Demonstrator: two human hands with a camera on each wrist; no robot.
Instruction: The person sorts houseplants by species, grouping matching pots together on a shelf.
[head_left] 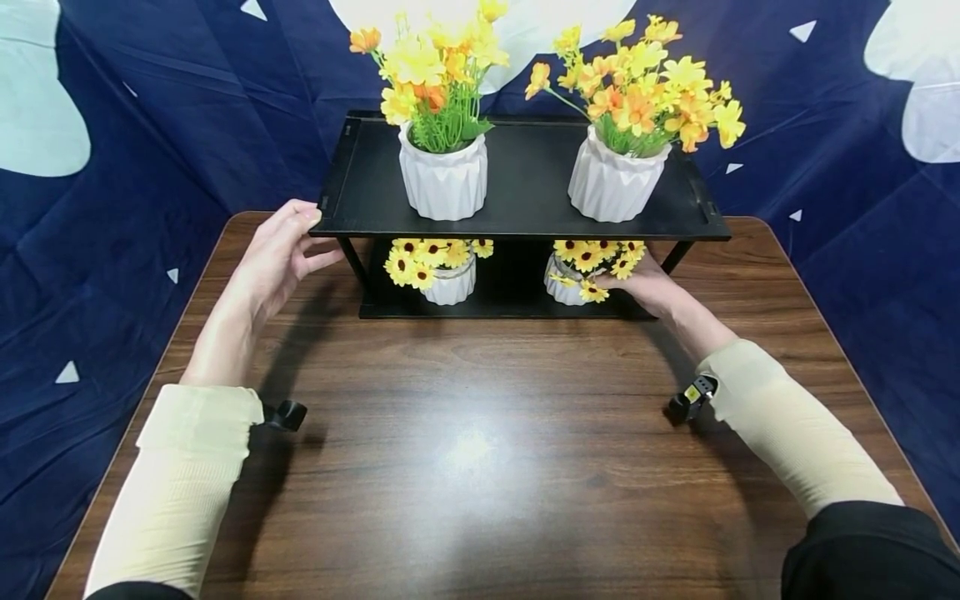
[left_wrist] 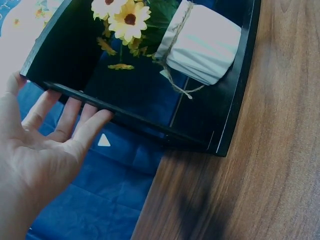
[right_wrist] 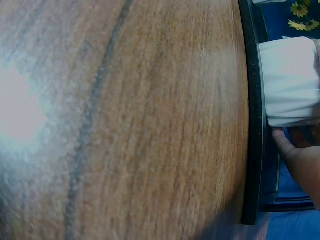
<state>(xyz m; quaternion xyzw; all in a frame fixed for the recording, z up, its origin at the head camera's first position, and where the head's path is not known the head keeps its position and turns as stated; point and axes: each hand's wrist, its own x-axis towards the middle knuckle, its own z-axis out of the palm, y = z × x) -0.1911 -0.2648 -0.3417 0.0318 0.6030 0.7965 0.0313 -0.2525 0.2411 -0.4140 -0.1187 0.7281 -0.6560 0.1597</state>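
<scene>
A black two-tier shelf (head_left: 525,196) stands at the back of the table. My left hand (head_left: 273,250) holds its upper tier at the front left corner; in the left wrist view the fingers (left_wrist: 65,120) lie against the side post. On the lower tier, my right hand (head_left: 651,285) grips the right small white flowerpot (head_left: 564,287) with yellow flowers. The right wrist view shows the thumb (right_wrist: 284,142) touching this pot (right_wrist: 290,82); the other fingers are partly hidden. The left small pot (left_wrist: 205,45), tied with twine, stands upright on the same tier.
Two larger white pots, the left one (head_left: 444,179) and the right one (head_left: 618,179), hold yellow and orange flowers on the upper tier. The brown wooden table (head_left: 465,392) extends in front. A blue patterned cloth (head_left: 180,92) hangs behind and at both sides.
</scene>
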